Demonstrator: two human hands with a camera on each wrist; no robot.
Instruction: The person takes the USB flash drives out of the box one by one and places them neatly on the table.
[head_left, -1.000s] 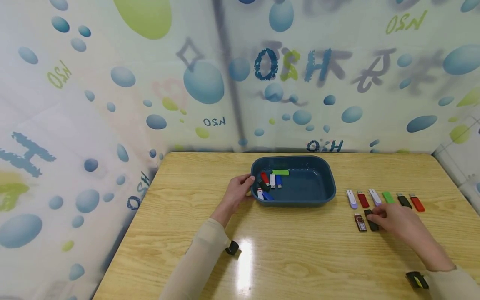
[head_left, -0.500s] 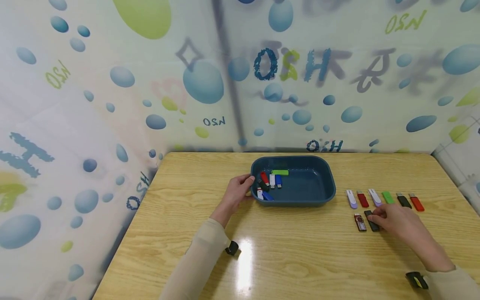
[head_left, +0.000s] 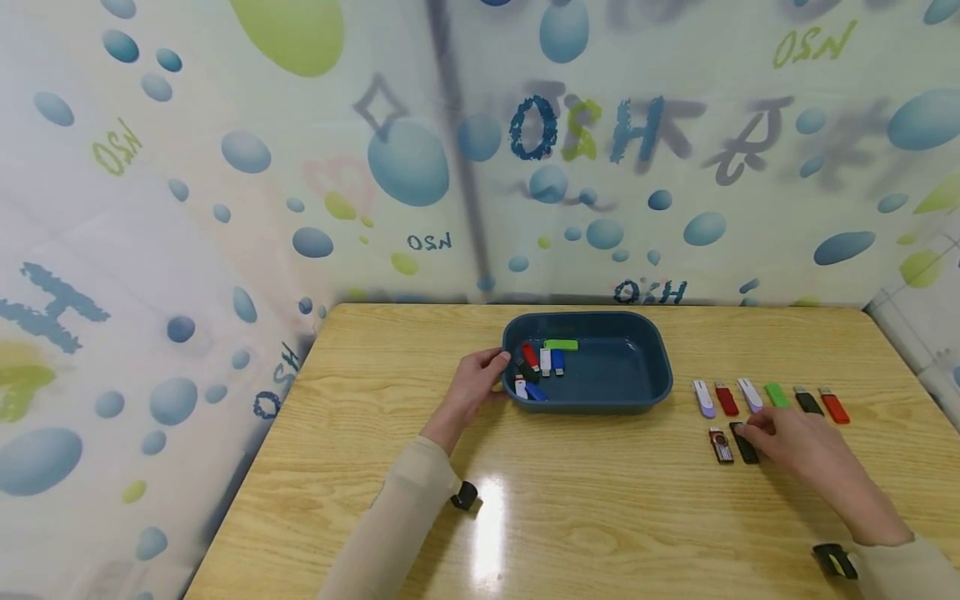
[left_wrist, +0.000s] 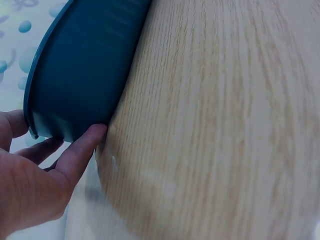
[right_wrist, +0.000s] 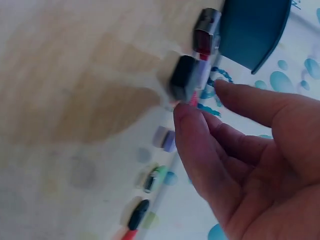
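In the head view my left hand (head_left: 471,385) grips the left end of a dark blue plastic tray (head_left: 637,402). Its thumb lies at the rim and its fingers press the outer wall, as the left wrist view shows. My right hand (head_left: 798,442) is at a black USB stick (head_left: 746,445) lying on the table. In the right wrist view its thumb and forefinger stand apart, one fingertip close to the black USB stick (right_wrist: 184,77); contact is unclear. A brown-red USB stick with a metal cover (head_left: 721,446) lies just left of it.
Behind them runs a row of USB sticks, including a green one (head_left: 777,395) and a red one (head_left: 835,406). Several more lie at the tray's left side, among them a light green one (head_left: 561,344). A patterned curtain (head_left: 562,233) hangs behind the wooden table (head_left: 585,508).
The black USB stick has shifted very slightly under my right fingertips, which now lie nearer its far end. My left hand and the tray have not moved.
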